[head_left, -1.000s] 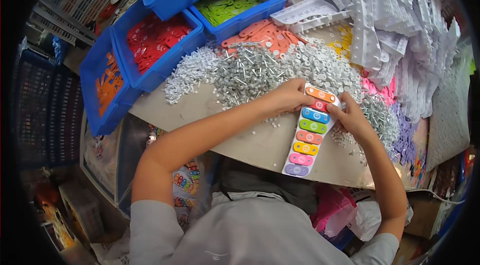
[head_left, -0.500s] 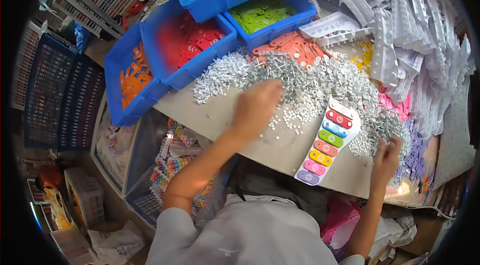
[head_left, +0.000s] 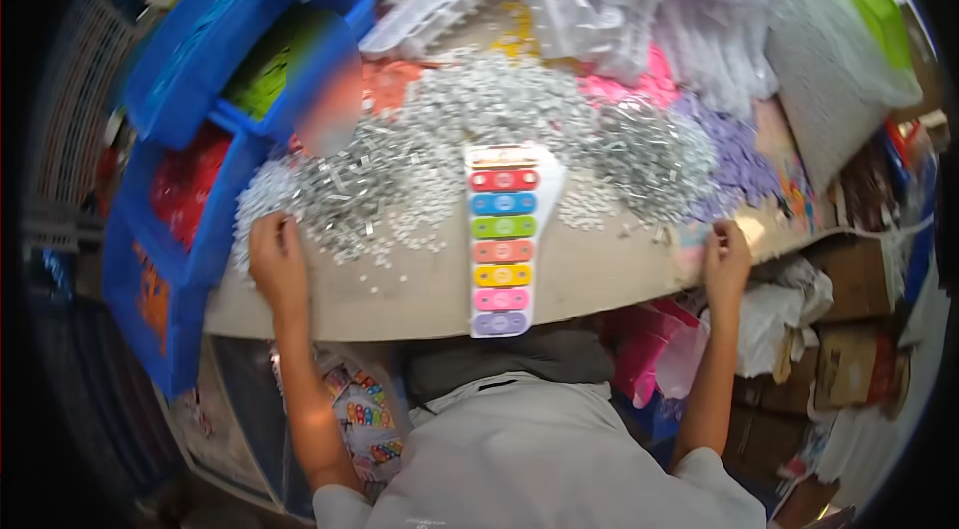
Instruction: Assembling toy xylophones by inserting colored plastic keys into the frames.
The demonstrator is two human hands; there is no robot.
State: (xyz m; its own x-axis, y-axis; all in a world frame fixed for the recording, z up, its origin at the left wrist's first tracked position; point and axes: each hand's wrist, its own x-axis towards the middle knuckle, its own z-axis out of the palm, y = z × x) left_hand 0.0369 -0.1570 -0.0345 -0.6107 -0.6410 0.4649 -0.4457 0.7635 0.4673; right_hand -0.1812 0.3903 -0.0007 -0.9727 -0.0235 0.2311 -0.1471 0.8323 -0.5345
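Observation:
A white toy xylophone (head_left: 501, 239) lies on the table before me, narrow end near, with several coloured bars across it. White caps seem to show at both ends of its red bar. My left hand (head_left: 277, 251) is at the near edge of a heap of small white pieces (head_left: 262, 199), fingers curled together. Beside it spreads a pile of silver pins (head_left: 360, 174). My right hand (head_left: 727, 251) hovers by the table's front edge, near the purple bars (head_left: 734, 154), fingertips pinched. Whatever either hand holds is too small or blurred to make out. More silver pins (head_left: 649, 154) lie right of the xylophone.
Blue bins (head_left: 190, 299) with orange, red, green and blue bars stand at the left. White plastic xylophone bases (head_left: 589, 0) are heaped at the back. Pink bars (head_left: 649, 79) and small white rings (head_left: 499, 89) lie before them. A pink bag (head_left: 654, 344) sits below the table's right side.
The view has turned to the right. My left hand has gone from the left silver pins to the white pieces. My right hand has left the right-hand pins and come toward the table's front edge.

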